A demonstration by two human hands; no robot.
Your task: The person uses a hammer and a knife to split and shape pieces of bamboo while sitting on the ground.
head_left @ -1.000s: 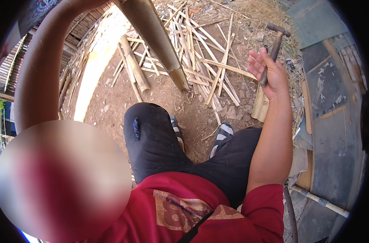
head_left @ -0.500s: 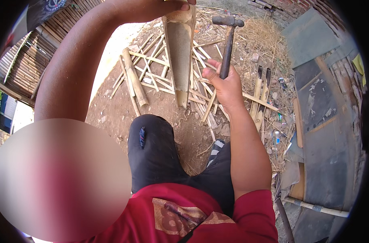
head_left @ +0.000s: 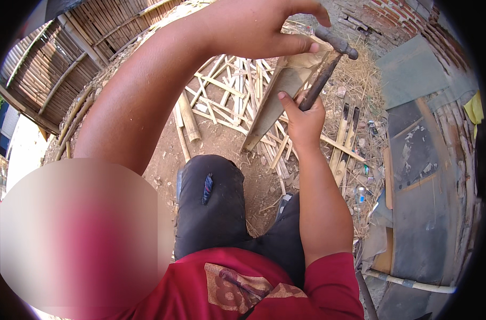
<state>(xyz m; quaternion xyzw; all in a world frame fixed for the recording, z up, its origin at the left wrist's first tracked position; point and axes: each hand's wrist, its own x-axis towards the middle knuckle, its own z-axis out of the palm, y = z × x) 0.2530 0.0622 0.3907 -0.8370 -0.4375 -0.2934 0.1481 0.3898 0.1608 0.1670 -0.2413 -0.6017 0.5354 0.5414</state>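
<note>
Over the bamboo strip pile (head_left: 237, 101): hammer (head_left: 328, 58) now raised to split bamboo culm's (head_left: 280, 93) top; right hand (head_left: 301, 120) fisted on handle, left hand (head_left: 259, 26) pinching culm — strike looks set up.

The hammer (head_left: 328, 64) is dark grey, with a worn brownish handle. The bamboo piece (head_left: 277, 101) is dull tan-grey. Split bamboo strips (head_left: 227, 96) are pale yellow on reddish-brown dirt (head_left: 221, 141). The trousers (head_left: 221, 213) are black, the shirt (head_left: 253, 288) red with a tan print.

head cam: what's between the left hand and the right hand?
Head view: the top of the split bamboo piece and the hammer head. The left hand grips the bamboo's top; the right hand holds the hammer handle.
</note>
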